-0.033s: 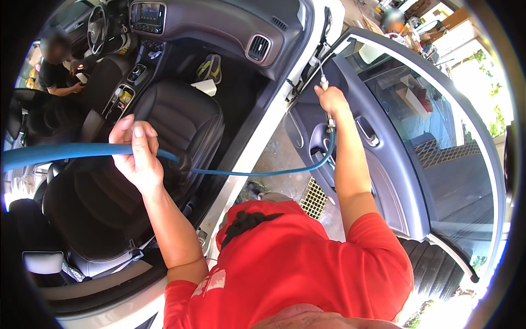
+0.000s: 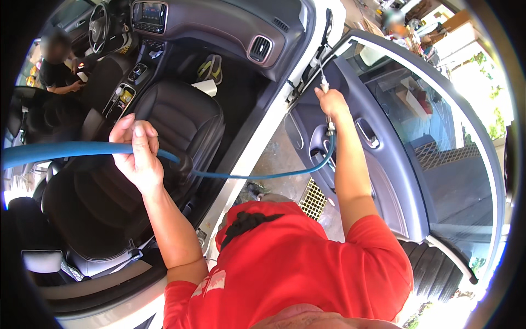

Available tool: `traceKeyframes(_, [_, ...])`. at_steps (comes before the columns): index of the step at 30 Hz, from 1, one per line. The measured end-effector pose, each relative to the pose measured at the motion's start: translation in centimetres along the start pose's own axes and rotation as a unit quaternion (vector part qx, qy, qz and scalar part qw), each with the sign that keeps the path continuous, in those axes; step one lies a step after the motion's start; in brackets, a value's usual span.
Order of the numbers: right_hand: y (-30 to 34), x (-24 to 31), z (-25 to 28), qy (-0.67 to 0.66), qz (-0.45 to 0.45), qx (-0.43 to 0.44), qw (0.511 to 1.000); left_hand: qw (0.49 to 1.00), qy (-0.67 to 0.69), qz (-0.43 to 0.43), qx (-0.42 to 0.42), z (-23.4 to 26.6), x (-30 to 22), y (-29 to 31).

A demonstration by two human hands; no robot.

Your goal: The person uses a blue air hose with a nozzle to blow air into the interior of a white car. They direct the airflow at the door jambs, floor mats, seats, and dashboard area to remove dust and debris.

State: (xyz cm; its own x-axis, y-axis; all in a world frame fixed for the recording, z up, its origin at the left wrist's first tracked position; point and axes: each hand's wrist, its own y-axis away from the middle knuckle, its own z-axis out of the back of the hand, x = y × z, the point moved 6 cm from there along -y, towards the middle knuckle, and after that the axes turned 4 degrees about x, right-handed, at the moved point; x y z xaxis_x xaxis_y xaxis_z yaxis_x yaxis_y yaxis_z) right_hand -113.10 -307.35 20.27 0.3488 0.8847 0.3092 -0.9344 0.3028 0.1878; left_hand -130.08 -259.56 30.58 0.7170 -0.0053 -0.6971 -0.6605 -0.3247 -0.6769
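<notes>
A blue air hose (image 2: 66,152) comes in from the left edge, and my left hand (image 2: 138,156) is closed around it above the front seat. From there it droops across the door opening and bends up to my right hand (image 2: 332,103). That hand grips an air blow gun (image 2: 325,85), whose thin metal nozzle points forward at the gap between the open car door (image 2: 350,82) and the body, by the hinges. Most of the gun's body is hidden under my fingers. A metal fitting joins it to the hose just below my wrist.
The dark front seat (image 2: 181,109) and dashboard (image 2: 219,27) are on the left. Yellow-green shoes (image 2: 210,68) lie in the footwell. A person (image 2: 57,63) is at the far side of the cabin. A yellow floor grating (image 2: 313,198) and stacked tyres (image 2: 435,268) are near me.
</notes>
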Motion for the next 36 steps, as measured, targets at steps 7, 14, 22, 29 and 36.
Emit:
traceKeyframes(7, [-2.1,-1.9,-5.9,0.029,-0.017,0.049,0.998,1.000,-0.002,0.007,0.001,0.7,0.2,0.2])
traceKeyframes(14, [-2.7,-2.7,-10.7,0.067,0.010,0.087,0.994,1.000,0.008,-0.003,0.000,0.5,0.3,0.0])
traceKeyframes(22, [-5.4,-1.7,-14.2,0.093,0.041,0.160,0.982,0.999,-0.030,-0.020,-0.016,1.0,0.5,-0.3])
traceKeyframes(29, [-9.0,-5.3,-20.1,0.120,-0.020,0.172,0.978,0.997,-0.058,-0.034,-0.026,1.3,1.3,-0.2])
traceKeyframes(36, [-12.2,-6.9,-25.9,0.095,-0.057,0.245,0.963,0.994,-0.103,-0.023,-0.021,2.5,1.4,-0.3])
